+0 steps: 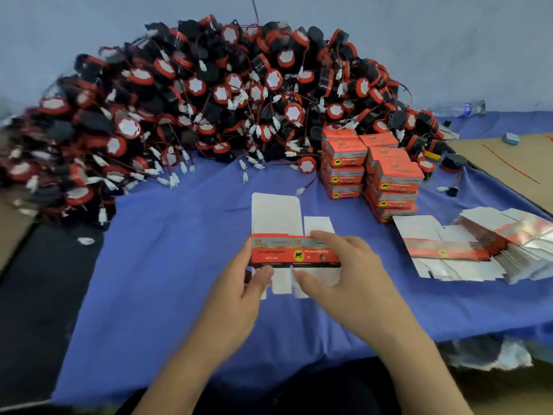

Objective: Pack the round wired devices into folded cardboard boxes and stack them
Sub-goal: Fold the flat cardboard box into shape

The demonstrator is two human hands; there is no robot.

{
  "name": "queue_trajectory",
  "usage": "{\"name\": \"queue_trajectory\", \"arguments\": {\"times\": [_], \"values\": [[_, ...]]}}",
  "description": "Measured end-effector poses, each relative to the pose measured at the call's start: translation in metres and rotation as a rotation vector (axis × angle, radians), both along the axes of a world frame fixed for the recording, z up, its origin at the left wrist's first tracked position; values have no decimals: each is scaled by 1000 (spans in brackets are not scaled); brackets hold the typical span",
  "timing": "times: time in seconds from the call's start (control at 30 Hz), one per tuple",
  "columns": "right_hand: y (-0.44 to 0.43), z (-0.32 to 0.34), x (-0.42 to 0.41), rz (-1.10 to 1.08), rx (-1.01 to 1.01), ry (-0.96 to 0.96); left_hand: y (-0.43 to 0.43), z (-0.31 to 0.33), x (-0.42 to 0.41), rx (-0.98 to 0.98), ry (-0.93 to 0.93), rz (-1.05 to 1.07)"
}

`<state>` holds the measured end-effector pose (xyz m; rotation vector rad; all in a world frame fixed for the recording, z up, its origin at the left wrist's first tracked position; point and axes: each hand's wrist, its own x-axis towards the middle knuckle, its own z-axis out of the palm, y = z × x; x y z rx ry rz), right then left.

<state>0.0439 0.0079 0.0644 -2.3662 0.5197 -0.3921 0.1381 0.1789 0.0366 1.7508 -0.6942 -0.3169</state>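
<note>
A flat, unfolded cardboard box with a red printed band and white flaps is held over the blue cloth at centre. My left hand grips its left end, thumb on the front. My right hand holds its right end, fingers curled over the top edge and thumb under the band. A large heap of round black-and-red wired devices with white plugs fills the back. Stacks of closed red boxes stand to the right of centre.
A pile of flat box blanks lies at the right on the blue cloth. A plastic bottle lies at the back right. Brown cardboard covers the far right. One loose device sits near it.
</note>
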Motion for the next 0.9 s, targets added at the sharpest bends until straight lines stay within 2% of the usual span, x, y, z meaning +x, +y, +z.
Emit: {"name": "queue_trajectory", "arguments": {"times": [0.07, 0.17, 0.23, 0.3, 0.4, 0.5, 0.57, 0.63, 0.7, 0.8, 0.9], "values": [[22, 1, 12, 47, 17, 22, 24, 2, 1, 53, -17, 47], [47, 2, 27, 103, 50, 45, 55, 2, 5, 169, 77, 118], [60, 2, 33, 143, 157, 41, 72, 2, 8, 232, 138, 139], [73, 1, 38, 189, 348, 47, 82, 5, 8, 226, 161, 115], [95, -4, 40, 242, 571, 31, 84, 7, -1, 21, 317, 96], [107, -8, 40, 183, 790, -61, 89, 7, -3, -193, 498, 177], [110, -10, 40, 157, 1008, -120, 96, 5, -4, -263, 550, 119], [113, -10, 40, 107, 1185, -153, 100, 2, -6, -288, 496, 58], [117, -8, 39, 53, 1259, -167, 99, -2, -8, -302, 366, 93], [123, -9, 37, 70, 1199, -89, 97, -4, -9, -268, 127, 182], [129, -10, 34, 94, 1218, -51, 100, -4, -8, -130, -157, 142]]}}
